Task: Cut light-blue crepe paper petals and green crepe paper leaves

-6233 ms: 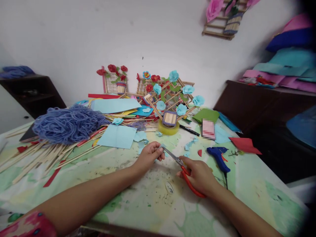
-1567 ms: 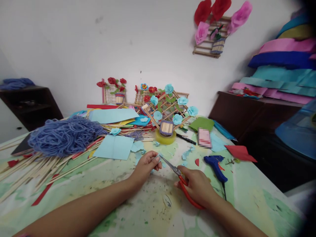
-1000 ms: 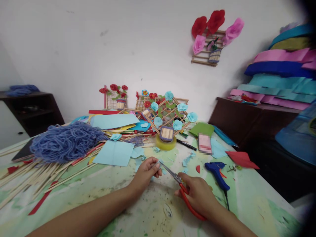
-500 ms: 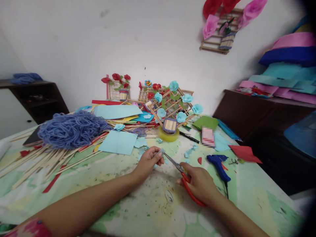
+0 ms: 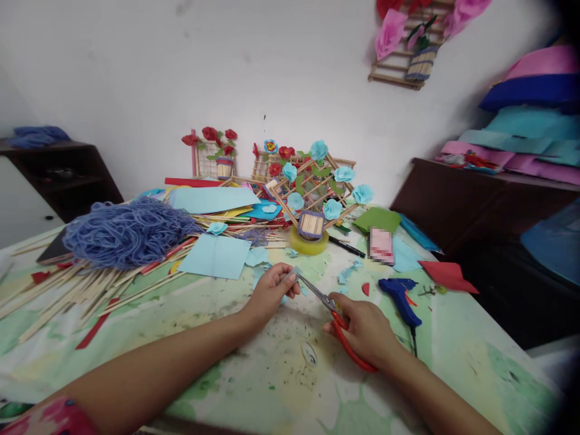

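Between thumb and fingers, my left hand [image 5: 273, 291] pinches a small piece of light blue paper [image 5: 295, 271], mostly hidden by the fingers. My right hand [image 5: 365, 329] is closed around the red handles of a pair of scissors [image 5: 327, 301]. The blade tips reach the paper at my left fingertips; whether they are cutting into it I cannot tell. Light blue paper scraps [image 5: 350, 272] lie on the tablecloth beyond my hands. Behind them, a lattice of sticks with light blue paper flowers [image 5: 332, 209] leans above a roll of yellowish tape [image 5: 309, 243].
A blue glue gun [image 5: 400, 300] lies right of my right hand, near red paper [image 5: 448, 276]. A heap of blue yarn [image 5: 129, 232] rests on thin wooden sticks [image 5: 86, 300] at left. A light blue sheet [image 5: 214, 256] and a black marker [image 5: 347, 246] lie farther back.
The view has shifted slightly, so the table items appear a little higher. My hands keep nearly the same pose, with the scissors at the paper.
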Motion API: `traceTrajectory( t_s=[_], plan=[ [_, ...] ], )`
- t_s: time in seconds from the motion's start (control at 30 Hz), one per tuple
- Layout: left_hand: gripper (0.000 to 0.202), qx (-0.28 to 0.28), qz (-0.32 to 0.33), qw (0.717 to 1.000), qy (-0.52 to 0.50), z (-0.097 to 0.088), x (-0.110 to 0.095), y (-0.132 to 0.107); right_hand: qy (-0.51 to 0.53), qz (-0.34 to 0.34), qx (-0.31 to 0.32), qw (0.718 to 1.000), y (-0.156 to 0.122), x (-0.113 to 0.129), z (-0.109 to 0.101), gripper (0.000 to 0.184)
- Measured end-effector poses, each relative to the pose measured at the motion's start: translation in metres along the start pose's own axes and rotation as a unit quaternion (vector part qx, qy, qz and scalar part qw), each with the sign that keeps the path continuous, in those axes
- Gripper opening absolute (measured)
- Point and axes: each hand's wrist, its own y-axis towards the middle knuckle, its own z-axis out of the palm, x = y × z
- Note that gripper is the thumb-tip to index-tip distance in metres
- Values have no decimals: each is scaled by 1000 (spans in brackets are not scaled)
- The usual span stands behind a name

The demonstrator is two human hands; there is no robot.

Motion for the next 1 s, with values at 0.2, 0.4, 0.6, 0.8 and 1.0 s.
traceTrajectory(
  t_s=[0.2,0.4,0.6,0.8,1.0],
  plan=[
    [21,11,-2,1000,-1,1,-2,-1,3,-6,-1,1000,0,0,-1,43],
    [21,9,-12,1000,-8,3,-4,-2,11,-10,-8,1000,-1,1,-1,42],
    [21,15,-14,1000,-5,1,0,-1,9,-13,-10,1000,-1,1,-1,40],
    [21,15,-16,1000,-8,0,2,0,21,-20,-15,999,-1,-1,2,39],
    [21,17,-12,1000,-2,0,0,0,24,-25,-19,999,-1,0,4,41]
  ],
)
